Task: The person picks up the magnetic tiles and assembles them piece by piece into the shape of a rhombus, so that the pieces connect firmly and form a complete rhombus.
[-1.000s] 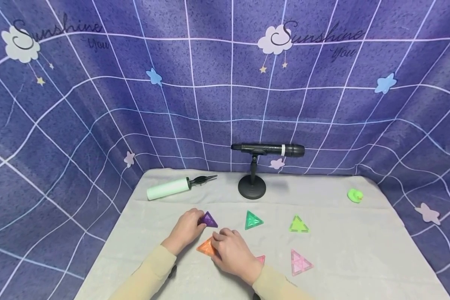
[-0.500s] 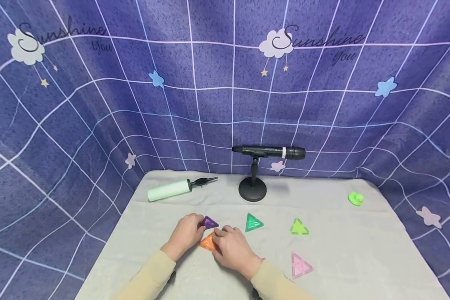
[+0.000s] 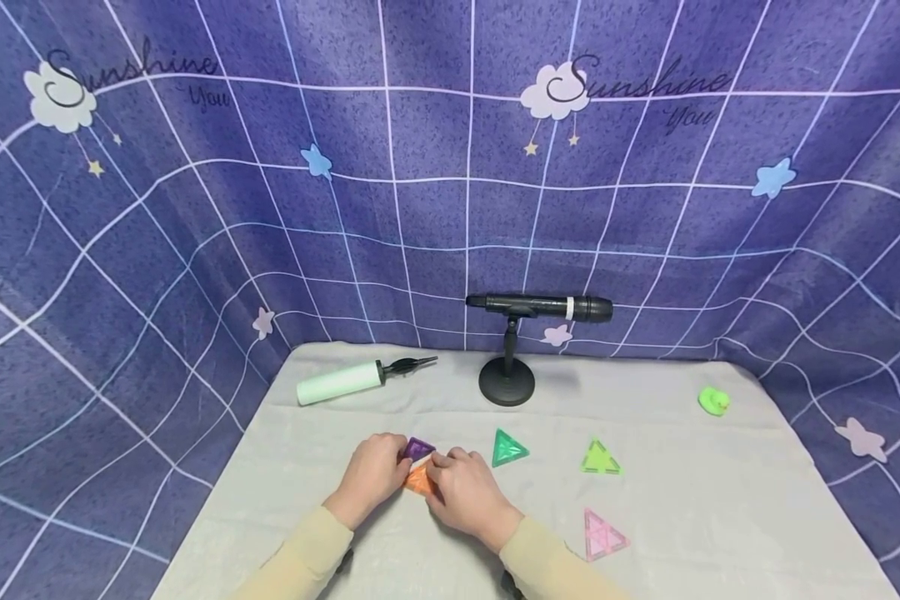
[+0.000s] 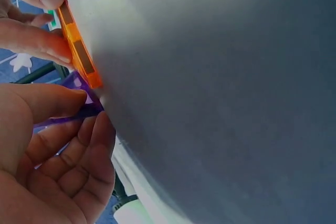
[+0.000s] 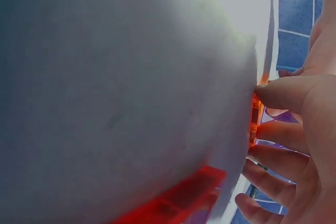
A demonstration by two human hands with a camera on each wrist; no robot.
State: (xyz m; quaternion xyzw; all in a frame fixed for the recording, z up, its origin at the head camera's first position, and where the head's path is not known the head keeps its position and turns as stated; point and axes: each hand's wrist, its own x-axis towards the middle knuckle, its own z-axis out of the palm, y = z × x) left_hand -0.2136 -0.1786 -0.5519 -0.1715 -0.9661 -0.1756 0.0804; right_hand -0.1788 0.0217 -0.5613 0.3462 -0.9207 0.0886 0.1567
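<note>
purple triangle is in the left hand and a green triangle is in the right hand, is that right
Not quite: the right hand holds the orange triangle, not a green one, as the head view shows. The left hand does hold the purple triangle.

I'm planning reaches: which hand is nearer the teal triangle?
Right: in the head view, the right hand is below and left of the teal triangle; the left hand is farther left.

Head view is showing soft, even light; microphone stand is casting a faint shadow on the bench. Wrist views are running dimmer. Right wrist: top is glaring near-white, left is darkening, red tile is looking soft. Left wrist: orange tile is glowing, right edge is darkening.
</note>
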